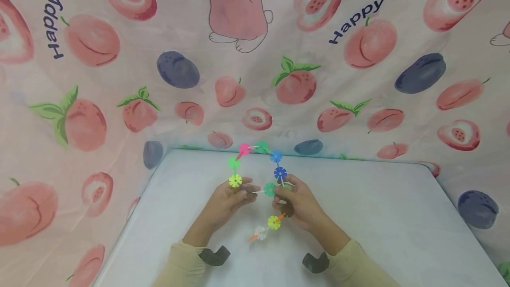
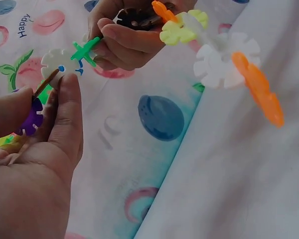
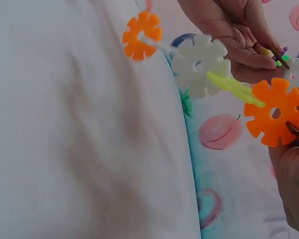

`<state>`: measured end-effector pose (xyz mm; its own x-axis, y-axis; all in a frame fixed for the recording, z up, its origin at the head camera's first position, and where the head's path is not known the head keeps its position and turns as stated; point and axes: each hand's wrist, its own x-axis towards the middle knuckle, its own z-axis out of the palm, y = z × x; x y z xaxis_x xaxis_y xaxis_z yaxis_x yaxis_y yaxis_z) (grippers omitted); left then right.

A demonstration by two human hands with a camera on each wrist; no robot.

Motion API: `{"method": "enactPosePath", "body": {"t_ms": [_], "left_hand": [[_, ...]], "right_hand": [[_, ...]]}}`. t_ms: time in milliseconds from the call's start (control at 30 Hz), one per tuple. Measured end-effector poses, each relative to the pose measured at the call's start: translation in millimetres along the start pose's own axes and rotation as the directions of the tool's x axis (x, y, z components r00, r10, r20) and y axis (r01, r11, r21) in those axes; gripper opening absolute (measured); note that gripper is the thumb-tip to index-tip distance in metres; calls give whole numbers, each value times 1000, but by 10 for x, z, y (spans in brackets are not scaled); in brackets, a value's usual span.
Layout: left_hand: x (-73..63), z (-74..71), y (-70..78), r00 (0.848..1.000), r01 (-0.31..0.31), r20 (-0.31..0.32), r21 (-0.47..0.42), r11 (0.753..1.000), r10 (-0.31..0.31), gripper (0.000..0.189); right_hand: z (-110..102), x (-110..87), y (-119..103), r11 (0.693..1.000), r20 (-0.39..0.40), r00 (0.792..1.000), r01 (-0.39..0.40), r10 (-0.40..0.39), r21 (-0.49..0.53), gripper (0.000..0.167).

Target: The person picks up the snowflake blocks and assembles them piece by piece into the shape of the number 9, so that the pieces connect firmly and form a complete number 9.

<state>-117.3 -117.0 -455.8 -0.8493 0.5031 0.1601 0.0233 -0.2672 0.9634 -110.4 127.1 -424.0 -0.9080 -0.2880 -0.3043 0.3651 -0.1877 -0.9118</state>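
Note:
Notched plastic snowflake discs are linked edge to edge in a colourful chain, which arches from one hand to the other. My left hand pinches the chain by a purple disc and a thin brown disc. Against its fingertips stands a white disc, joined to a green disc. My right hand grips the chain beside a dark brown disc. From there a tail slants toward me: a yellow disc, a white disc and an orange end disc.
Under the hands lies a white tabletop. A pink fruit-print cloth hangs behind and at the sides. Dark bands sit at both wrists, over light sleeves.

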Motion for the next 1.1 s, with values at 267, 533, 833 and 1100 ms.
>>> {"method": "enactPosePath", "body": {"t_ms": [267, 533, 833, 1100], "left_hand": [[-17, 16, 18, 999, 44, 3, -12, 999, -44, 27], [-26, 1, 15, 997, 76, 8, -9, 997, -76, 36], [12, 10, 7, 1000, 18, 2, -67, 998, -18, 70], [62, 49, 34, 993, 81, -87, 32, 996, -78, 74]], "right_hand": [[26, 9, 29, 995, -8, 1000, 19, -19, -94, 34], [-8, 35, 85, 999, 40, 999, 19, -17, -47, 36], [-74, 10, 102, 999, 56, 998, -7, 5, 32, 33], [-70, -31, 100, 1000, -76, 997, 6, -4, 24, 41]]}}
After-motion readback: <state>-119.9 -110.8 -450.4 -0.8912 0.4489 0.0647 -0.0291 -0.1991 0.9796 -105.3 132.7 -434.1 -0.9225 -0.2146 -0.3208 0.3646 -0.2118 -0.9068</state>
